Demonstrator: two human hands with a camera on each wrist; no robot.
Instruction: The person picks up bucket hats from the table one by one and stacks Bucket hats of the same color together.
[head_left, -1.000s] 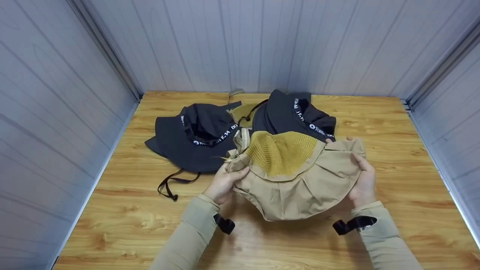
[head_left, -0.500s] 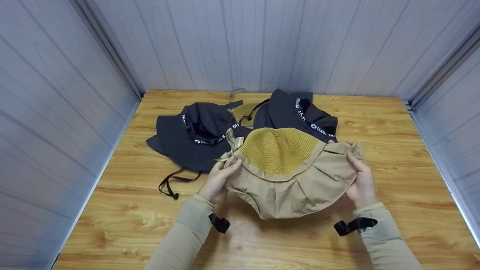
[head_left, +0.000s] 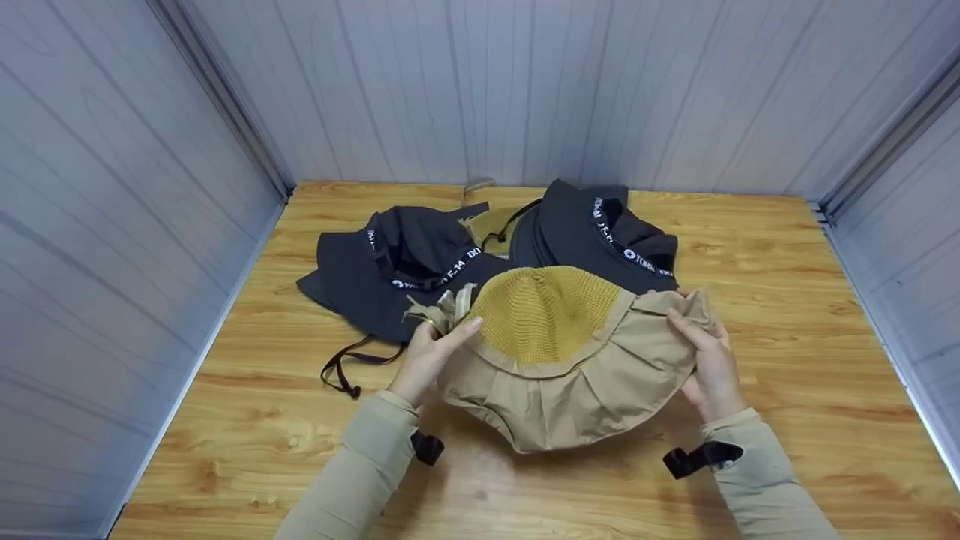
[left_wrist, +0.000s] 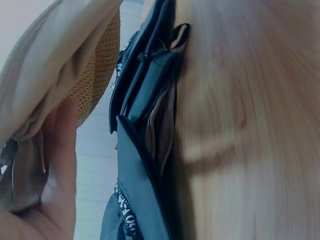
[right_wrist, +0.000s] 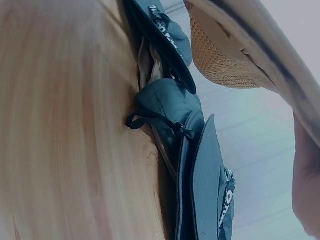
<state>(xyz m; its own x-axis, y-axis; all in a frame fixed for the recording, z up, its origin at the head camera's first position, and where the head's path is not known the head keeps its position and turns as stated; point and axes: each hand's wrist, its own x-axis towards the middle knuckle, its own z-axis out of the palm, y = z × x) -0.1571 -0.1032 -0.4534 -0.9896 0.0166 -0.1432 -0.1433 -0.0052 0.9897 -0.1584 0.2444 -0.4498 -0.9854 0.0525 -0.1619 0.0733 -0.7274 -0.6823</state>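
1. At the bottom of the frame, two light sleeves (head_left: 345, 465) reach in, each with a black strap (head_left: 427, 448) near the wrist.
2. Left of centre, the left hand (head_left: 431, 358) grips a beige hat (head_left: 559, 401), its thumb over the brim and its other fingers underneath, mostly hidden in the head view.
3. Right of centre, the right hand (head_left: 709, 367) pinches the opposite brim edge, thumb on top.
4. Between them, just below the frame's middle, the hat is held above the wooden table (head_left: 225, 457), its mustard knit crown (head_left: 540, 315) towards the top (a ribbon bow (head_left: 448, 306) sits beside the left thumb).
5. Behind, centre-left, lies a dark hat (head_left: 349, 281) with a lettered band and a trailing cord (head_left: 341, 367).
6. Farther up, right of centre, is another dark hat (head_left: 562, 229); mustard knit (head_left: 491, 223) shows between the two.
7. A pale panelled wall (head_left: 495, 90) fills the top.
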